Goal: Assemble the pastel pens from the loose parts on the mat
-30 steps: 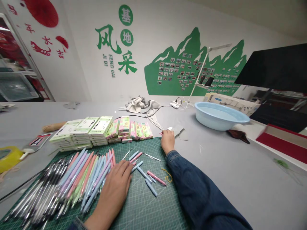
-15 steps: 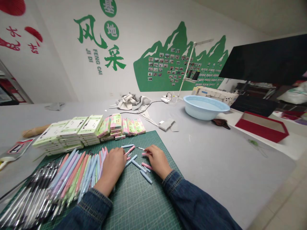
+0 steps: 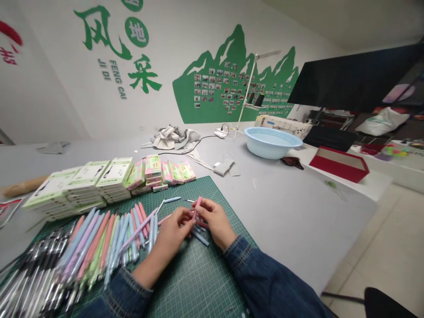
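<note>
My left hand and my right hand meet over the green cutting mat. Between their pinched fingertips stands a pink pen barrel piece, partly covered by the fingers. Under and beside the hands lie blue pen pieces, some hidden. Another blue piece rests beyond them, close to a thin refill tip. To the left of my left hand, many pastel pens lie side by side, a purple pen slanting across them.
Clear pens with black grips spread at the lower left. Behind the pens stand stacked white-green boxes and small pink-green boxes. Farther back are crumpled cloth, a blue basin, a red box and a sewing machine.
My left hand has moved right to meet my right hand, and a pink pen piece is now raised between them. A purple pen now lies slanted over the row. The view has turned right.
</note>
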The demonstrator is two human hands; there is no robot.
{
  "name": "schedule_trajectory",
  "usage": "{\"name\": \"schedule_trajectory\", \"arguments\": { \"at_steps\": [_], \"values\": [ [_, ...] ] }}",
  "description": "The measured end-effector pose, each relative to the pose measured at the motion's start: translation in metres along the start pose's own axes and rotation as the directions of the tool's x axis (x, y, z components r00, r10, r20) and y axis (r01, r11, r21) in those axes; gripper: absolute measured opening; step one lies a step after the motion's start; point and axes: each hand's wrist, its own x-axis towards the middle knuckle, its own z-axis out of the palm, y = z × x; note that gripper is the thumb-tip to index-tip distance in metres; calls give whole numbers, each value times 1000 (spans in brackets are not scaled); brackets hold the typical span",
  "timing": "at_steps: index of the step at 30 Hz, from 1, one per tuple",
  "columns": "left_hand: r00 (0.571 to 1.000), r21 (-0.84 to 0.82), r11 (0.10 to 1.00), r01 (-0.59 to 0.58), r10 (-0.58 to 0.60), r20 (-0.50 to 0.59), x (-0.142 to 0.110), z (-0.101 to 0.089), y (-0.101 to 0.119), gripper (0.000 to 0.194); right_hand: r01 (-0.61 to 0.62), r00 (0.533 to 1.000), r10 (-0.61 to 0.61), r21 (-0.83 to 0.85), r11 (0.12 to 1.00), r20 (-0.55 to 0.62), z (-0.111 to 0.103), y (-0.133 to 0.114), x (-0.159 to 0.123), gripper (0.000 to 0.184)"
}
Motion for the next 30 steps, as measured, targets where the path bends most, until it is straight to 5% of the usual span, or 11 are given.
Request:
{"name": "schedule_trajectory", "arguments": {
  "at_steps": [4,7,11,16,19,22,25,27,30],
  "values": [
    [992,310,947,-81,107,-67,-2,-19,8,23,83,989,-71,97,992,-127,-11,-1,6,29],
    [968,574,818,24,124,-217,4,-53,6,24,118,983,-87,193,974,-162,-19,-2,12,30],
    [975,779,617,116,79,-208,12,-82,-1,23,115,988,-86,245,963,-127,-20,0,13,30],
    [994,846,533,4,88,-60,14,-68,-12,22,109,989,-85,207,972,-118,-19,2,14,29],
    [987,851,524,-14,141,-71,14,-57,-15,27,116,989,-89,242,963,-122,-22,1,15,26],
    [972,717,694,64,121,-204,16,-57,-8,27,115,989,-88,252,961,-115,-25,0,15,25],
    [972,274,952,133,-71,-224,17,-59,2,28,61,996,-48,193,979,-72,-25,-2,13,22],
    [975,-32,984,174,-177,-132,16,-60,7,31,7,1000,-8,207,978,0,-23,-4,10,24],
    [968,-365,904,220,-249,-31,12,-57,11,42,-83,990,36,352,932,137,-22,-9,6,28]
  ]
}}
